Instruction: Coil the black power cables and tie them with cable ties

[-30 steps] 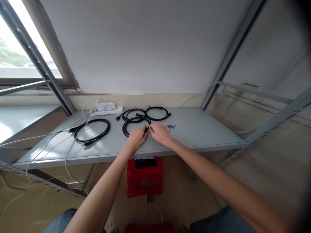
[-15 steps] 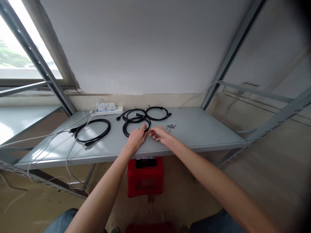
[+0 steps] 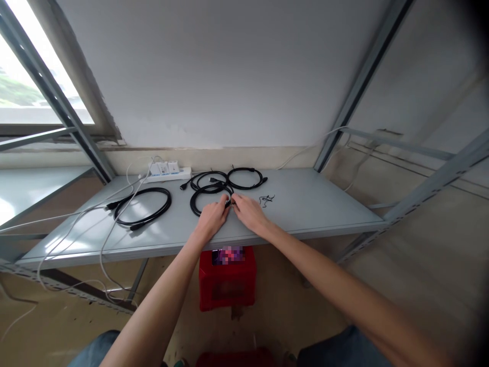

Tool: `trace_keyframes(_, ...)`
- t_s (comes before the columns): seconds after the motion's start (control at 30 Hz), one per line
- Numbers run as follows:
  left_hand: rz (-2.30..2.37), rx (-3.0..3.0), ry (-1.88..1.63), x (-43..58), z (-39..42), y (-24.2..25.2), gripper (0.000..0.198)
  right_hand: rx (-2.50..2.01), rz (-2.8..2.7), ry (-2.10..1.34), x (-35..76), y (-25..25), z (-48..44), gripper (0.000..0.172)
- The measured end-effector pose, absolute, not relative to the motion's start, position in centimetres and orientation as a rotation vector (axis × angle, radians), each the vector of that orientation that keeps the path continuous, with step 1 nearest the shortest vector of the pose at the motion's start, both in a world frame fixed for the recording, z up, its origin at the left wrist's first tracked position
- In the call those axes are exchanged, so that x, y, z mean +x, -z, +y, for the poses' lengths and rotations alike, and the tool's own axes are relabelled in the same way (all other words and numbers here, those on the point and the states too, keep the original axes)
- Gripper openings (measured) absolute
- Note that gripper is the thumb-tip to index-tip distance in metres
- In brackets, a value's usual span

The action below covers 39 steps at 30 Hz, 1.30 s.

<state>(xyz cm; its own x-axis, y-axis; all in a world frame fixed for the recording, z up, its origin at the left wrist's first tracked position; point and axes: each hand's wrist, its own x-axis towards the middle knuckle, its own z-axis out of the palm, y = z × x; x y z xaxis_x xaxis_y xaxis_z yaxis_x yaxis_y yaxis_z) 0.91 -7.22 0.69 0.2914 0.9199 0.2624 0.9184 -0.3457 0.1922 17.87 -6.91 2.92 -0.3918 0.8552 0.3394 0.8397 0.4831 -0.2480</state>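
A coiled black cable (image 3: 195, 200) lies near the front middle of the grey shelf (image 3: 294, 214). My left hand (image 3: 214, 214) is closed on the right side of this coil, thumb on top. Right beside it, my right hand (image 3: 246, 209) pinches at the same side of the coil; a thin dark tie seems to be between its fingertips, partly hidden. Behind lie two more coiled cables, one at the back left (image 3: 202, 176) touching the front coil, one at the back right (image 3: 246, 169). Several short black twist ties (image 3: 266, 200) lie right of my right hand.
Another black cable coil (image 3: 168, 204) lies on the left, with white cords (image 3: 105, 239) trailing close by over the shelf edge. A white power strip (image 3: 170, 176) with plugged adapters stands at the back. Below is a red stool (image 3: 227, 285) bearing a phone-like screen (image 3: 229, 255).
My right hand has moved up and closer to my left hand, its fingers now at the coil. The screen on the stool has lit up. The view has shifted slightly.
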Motion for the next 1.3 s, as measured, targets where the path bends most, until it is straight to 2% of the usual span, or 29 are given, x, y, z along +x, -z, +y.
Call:
trace_keyframes(0.1, 1.779, 2.500, -0.514, 0.9, -7.3, -0.8, 0.036, -1.266, -2.581, 0.345, 18.2, -3.0, -7.4, 0.038)
trace_keyframes(0.3, 1.770, 2.504, -0.503, 0.9, -7.2, -0.9, 0.037, -1.046, -2.725, 0.659, 18.7, -2.9, -6.5, 0.027)
trace_keyframes(0.5, 1.764, 2.502, -0.512, 1.0, -7.3, -1.0, 0.037, -0.900, -2.785, 0.823, 19.2, -3.1, -5.5, 0.029)
trace_keyframes(0.8, 1.783, 2.513, -0.504, 1.0, -7.4, -1.1, 0.035, -0.873, -2.907, 0.748, 19.1, -4.5, -5.6, 0.038)
trace_keyframes(1.0, 1.776, 2.506, -0.517, 1.0, -7.3, -1.0, 0.036, -0.878, -2.915, 0.607, 19.3, -4.8, -5.1, 0.037)
trace_keyframes(1.3, 1.783, 2.511, -0.498, 1.0, -7.5, -1.4, 0.035, -0.808, -2.969, 0.619, 19.2, -5.7, -4.7, 0.037)
